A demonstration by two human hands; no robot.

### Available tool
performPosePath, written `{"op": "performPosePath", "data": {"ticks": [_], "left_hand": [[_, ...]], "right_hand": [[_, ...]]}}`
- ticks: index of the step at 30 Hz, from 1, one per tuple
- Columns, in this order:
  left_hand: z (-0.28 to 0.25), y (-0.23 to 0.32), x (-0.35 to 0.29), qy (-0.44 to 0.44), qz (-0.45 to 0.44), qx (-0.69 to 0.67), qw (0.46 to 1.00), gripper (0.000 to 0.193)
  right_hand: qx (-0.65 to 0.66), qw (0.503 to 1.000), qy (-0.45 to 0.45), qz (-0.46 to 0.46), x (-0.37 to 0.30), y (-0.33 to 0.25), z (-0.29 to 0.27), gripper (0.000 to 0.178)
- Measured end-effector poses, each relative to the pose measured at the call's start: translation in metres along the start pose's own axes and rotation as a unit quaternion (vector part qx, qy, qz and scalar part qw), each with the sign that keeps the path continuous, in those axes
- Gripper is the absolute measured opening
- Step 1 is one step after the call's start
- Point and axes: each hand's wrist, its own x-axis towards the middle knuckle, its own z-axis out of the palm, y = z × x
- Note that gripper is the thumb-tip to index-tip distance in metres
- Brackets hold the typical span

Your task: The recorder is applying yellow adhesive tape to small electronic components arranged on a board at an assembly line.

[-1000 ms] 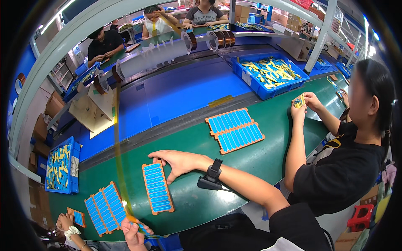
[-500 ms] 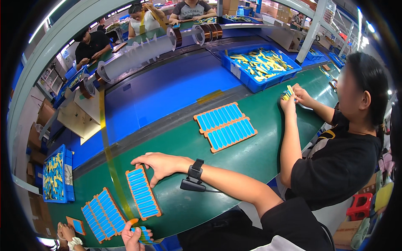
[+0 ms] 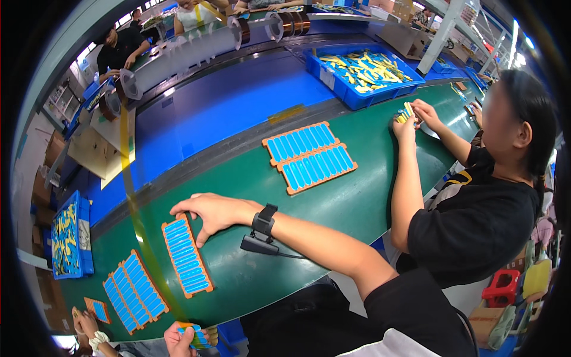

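Observation:
My right hand (image 3: 217, 211) is at the far end of a narrow orange tray (image 3: 198, 292) filled with a row of blue strips. Its fingers curl over the far edge and the thumb lies along the right side, so the hand grips that end. At the lower edge of the view, my left hand (image 3: 178, 340) is closed around a small bunch of blue strips (image 3: 196, 335) with some yellow showing. Left of the narrow tray lies a wider orange tray (image 3: 135, 291) with several columns of blue strips.
Two joined filled trays (image 3: 309, 157) lie farther right on the green table (image 3: 250, 285). Blue bins of loose strips stand at the back (image 3: 363, 98) and far left (image 3: 86, 262). A co-worker (image 3: 476, 226) handles strips on the right; another person's hands (image 3: 86, 324) are beside a small tray at lower left.
The whole view has shifted, so the table's things appear higher and farther left. My left hand has drawn closer to me, and an orange tip by its fingers no longer shows.

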Motion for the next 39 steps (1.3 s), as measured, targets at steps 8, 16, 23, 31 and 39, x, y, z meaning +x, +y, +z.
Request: {"op": "performPosePath", "data": {"ticks": [8, 16, 23, 31, 39], "left_hand": [[-0.053, -0.068, -0.026, 0.003, 0.025, -0.016, 1.000, 0.028], [-0.048, -0.089, -0.025, 0.024, 0.015, 0.041, 0.999, 0.014], [-0.031, -0.095, -0.030, 0.061, 0.047, -0.058, 0.995, 0.020], [-0.002, -0.089, -0.022, 0.096, 0.043, -0.121, 0.987, 0.027], [0.010, -0.078, -0.023, 0.124, 0.016, -0.144, 0.982, 0.025]], "right_hand": [[-0.026, 0.996, 0.023, -0.086, -0.001, 0.007, 0.001, 0.092], [0.000, 0.998, -0.063, -0.032, -0.003, -0.041, 0.036, 0.077], [0.036, 0.993, -0.110, -0.011, -0.003, -0.054, 0.057, 0.073], [0.051, 0.990, -0.128, 0.031, -0.012, -0.062, 0.064, 0.071], [-0.031, 0.999, -0.028, -0.021, -0.012, -0.078, 0.062, 0.037]]}}
